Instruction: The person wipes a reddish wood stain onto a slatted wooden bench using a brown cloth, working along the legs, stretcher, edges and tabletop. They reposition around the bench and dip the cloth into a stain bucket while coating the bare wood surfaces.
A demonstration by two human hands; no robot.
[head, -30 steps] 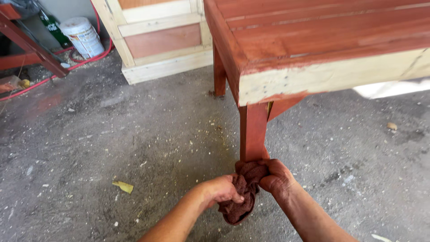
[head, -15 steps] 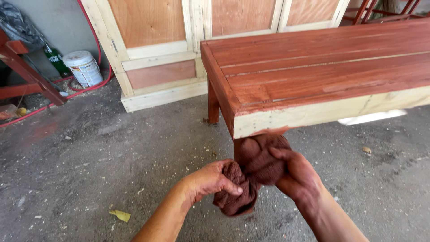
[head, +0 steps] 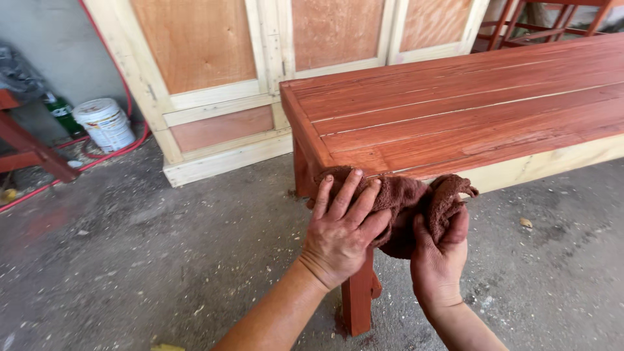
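A: Near corner of tabletop [head: 455, 110]: taken up by both hands and rag [head: 403, 201]. Slats beyond lie bare.

B: Below?

A: Leg [head: 357, 299] stands under the corner. Concrete floor [head: 162, 260] open to its left; cabinet [head: 221, 84] and white bucket [head: 104, 123] well behind.

Both forearms are bare, no sleeves in view; the left hand [head: 341, 234] and right hand [head: 437, 260] wear no gloves, rings or watch; fingers [head: 351, 192] and knuckles carry reddish-brown stain smudges; nails are short.
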